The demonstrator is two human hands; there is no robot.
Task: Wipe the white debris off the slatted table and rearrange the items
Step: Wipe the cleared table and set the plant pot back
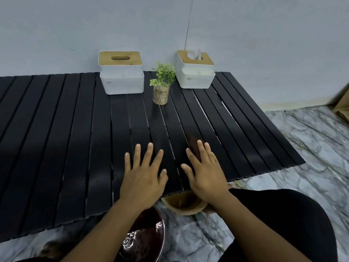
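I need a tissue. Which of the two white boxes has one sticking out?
The box right of the plant: a white tissue pokes through its wooden lid. The left box's slot looks empty.

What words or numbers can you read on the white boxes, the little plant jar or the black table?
None: no word, number or sign can be read here.
On the left tissue box: nothing printed.
On the right tissue box: nothing printed.
On the plant jar: no label.
On the slatted table: nothing.
On the dark bowl: a shiny pattern, not letters.
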